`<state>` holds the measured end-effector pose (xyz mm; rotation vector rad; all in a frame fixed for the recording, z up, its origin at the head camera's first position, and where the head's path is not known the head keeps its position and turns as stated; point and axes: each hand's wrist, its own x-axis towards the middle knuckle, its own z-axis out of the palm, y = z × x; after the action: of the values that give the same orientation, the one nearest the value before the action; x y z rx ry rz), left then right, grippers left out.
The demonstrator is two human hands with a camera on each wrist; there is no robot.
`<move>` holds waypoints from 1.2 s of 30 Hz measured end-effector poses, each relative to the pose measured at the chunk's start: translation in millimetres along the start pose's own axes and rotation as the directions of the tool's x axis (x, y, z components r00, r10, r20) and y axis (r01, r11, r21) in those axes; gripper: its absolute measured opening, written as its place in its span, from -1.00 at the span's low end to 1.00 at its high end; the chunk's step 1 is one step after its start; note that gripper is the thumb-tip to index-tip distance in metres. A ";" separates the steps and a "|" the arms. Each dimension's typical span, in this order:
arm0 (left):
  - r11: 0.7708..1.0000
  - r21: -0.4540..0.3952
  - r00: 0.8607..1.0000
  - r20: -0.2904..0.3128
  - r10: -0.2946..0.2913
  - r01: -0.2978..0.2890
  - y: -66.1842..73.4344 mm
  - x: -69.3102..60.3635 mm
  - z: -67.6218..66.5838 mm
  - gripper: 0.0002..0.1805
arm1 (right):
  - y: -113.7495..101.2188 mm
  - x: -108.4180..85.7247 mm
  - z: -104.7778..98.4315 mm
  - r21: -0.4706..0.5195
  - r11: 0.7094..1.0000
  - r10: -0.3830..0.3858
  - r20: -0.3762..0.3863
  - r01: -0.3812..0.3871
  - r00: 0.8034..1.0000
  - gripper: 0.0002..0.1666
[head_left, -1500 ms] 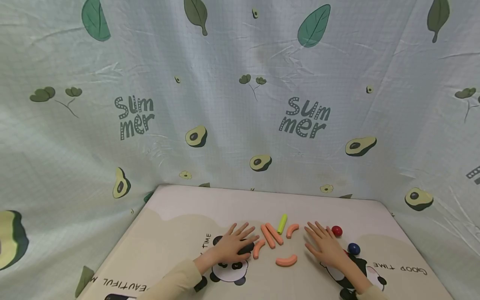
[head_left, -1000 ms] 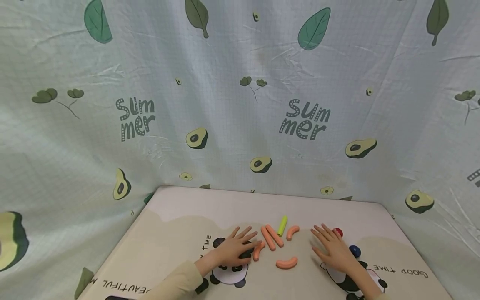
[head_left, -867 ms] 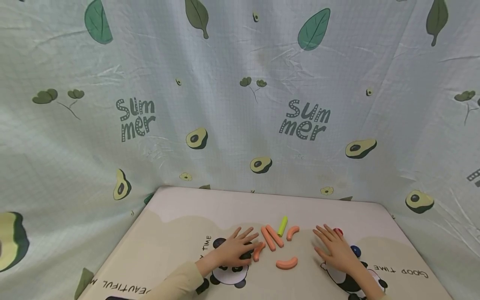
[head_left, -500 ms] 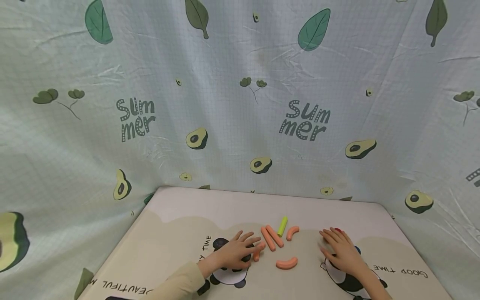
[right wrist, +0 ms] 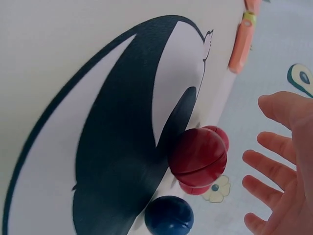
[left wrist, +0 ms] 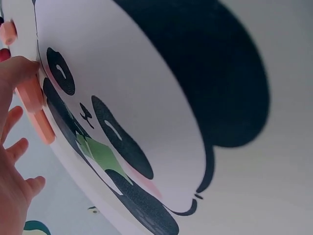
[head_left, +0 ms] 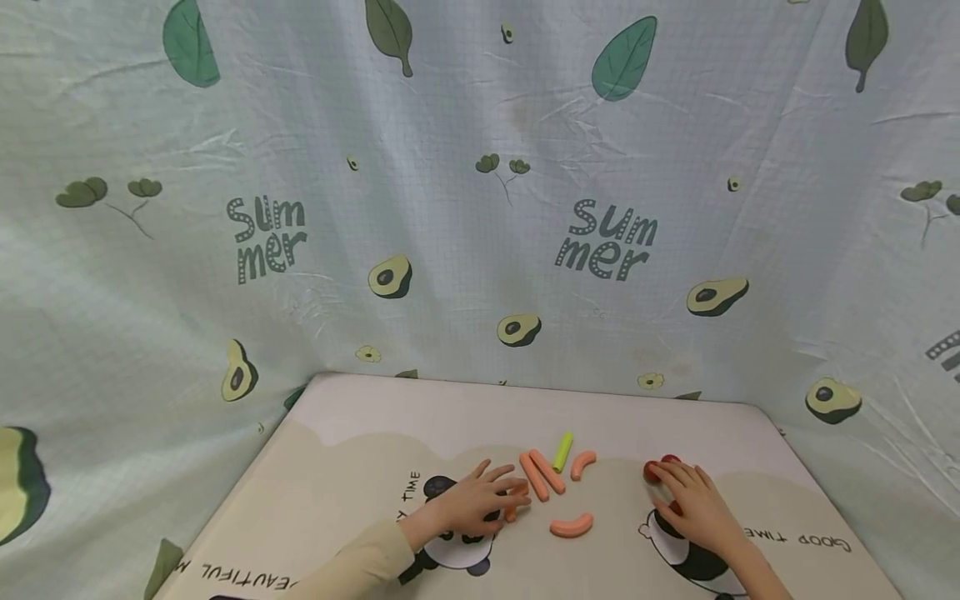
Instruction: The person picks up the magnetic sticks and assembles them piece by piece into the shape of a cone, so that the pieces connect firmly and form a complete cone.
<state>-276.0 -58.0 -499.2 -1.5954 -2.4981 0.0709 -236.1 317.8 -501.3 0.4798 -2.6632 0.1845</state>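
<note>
In the head view my left hand (head_left: 476, 502) reaches over a curved orange sausage-shaped piece (head_left: 512, 513), which its fingers partly cover. In the left wrist view the thumb lies against an orange piece (left wrist: 30, 94); the other fingers are spread. My right hand (head_left: 697, 510) is over the right side of the table, fingers slightly bent. Red balls show by its fingertips, one red ball (head_left: 651, 472) on the left and another behind. From the right wrist, a red ball (right wrist: 198, 154) overlaps other red ones and a blue ball (right wrist: 169, 215) is beside them, apart from the spread fingers.
Two straight orange sticks (head_left: 534, 477), a yellow-green stick (head_left: 562, 452) and curved orange pieces (head_left: 572, 526) lie between the hands. The table (head_left: 360, 408) has printed pandas and lettering. A patterned curtain (head_left: 450, 217) hangs behind and at both sides.
My right hand has moved right and its fingers have bent; more red balls now show around it, and the blue ball is hidden in the head view. My left hand has shifted over the curved piece.
</note>
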 end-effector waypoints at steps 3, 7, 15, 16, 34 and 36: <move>1.000 -0.009 1.000 0.002 0.006 -0.006 -1.3 0.8 2.0 -0.51 | 1.3 -2.0 -1.8 -0.013 1.000 0.001 0.005 -0.001 1.000 -0.42; 1.000 -0.028 1.000 0.001 0.006 -0.006 -3.0 1.6 3.9 -0.58 | 2.8 -4.4 -4.8 -0.015 1.000 0.007 0.015 -0.007 1.000 -0.42; 0.998 -0.068 1.000 0.001 0.014 -0.014 -3.7 2.7 1.8 -0.68 | 4.5 -8.8 -9.7 -0.018 0.999 0.028 0.035 -0.027 0.999 -0.45; 0.997 -0.070 1.000 0.003 0.017 -0.017 -3.8 2.8 1.5 -0.69 | 4.4 -9.3 -10.5 -0.013 0.999 0.035 0.044 -0.035 0.998 -0.45; 0.997 0.035 0.998 0.002 0.064 -0.064 -2.1 5.4 4.2 -0.77 | 6.7 -18.5 -8.3 -0.009 0.999 0.053 0.061 -0.053 0.997 -0.44; 0.995 0.067 0.997 -0.017 0.081 -0.080 -1.3 5.1 4.0 -0.78 | 7.3 -19.8 -8.6 -0.009 0.999 0.053 0.064 -0.052 0.997 -0.44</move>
<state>-280.0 -53.7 -502.3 -1.6611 -2.3902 0.1463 -218.5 332.3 -502.5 0.4203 -2.7399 0.1776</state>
